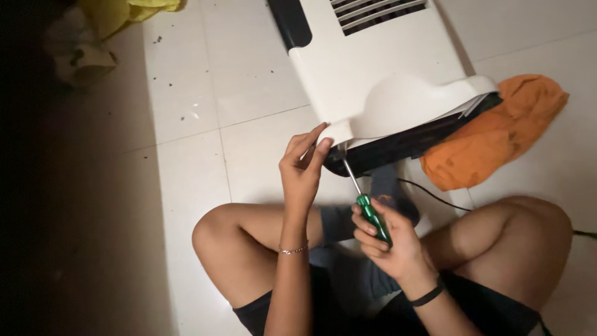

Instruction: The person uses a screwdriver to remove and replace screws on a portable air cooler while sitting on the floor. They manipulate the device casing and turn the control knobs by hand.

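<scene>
Gripping one screwdriver [368, 205] in my right hand [388, 239], I have my fingers closed around its green handle, and its thin metal shaft runs up and to the left until the tip meets the underside of the white appliance [379, 81] just beside my other hand. My left hand [303, 171] is raised with its fingers pinched together against the lower corner of that white casing, thumb and fingertips touching the edge; I cannot tell whether anything small sits between them. I wear one thin bracelet [293, 251] on the left wrist and one dark band [428, 297] on the right wrist.

The appliance is a single large white plastic body lying tilted on the floor [205, 155], its curved lower lip facing me and a dark strip showing under that lip. Near its top I can see one slotted vent [379, 12] and one dark panel [289, 22] beside it. One black cord [435, 196] trails from beneath it across the floor to the right.

My two bare knees frame the work, legs crossed, with dark shorts below. One crumpled orange cloth [497, 134] lies on the pale tiles to the right, touching the casing's far corner. At the upper left, well apart from my hands, one yellow cloth [124, 11] sits in the shadow beside a pale bundle [78, 53] too dim to identify. Small dark specks dot the tiles near it.
</scene>
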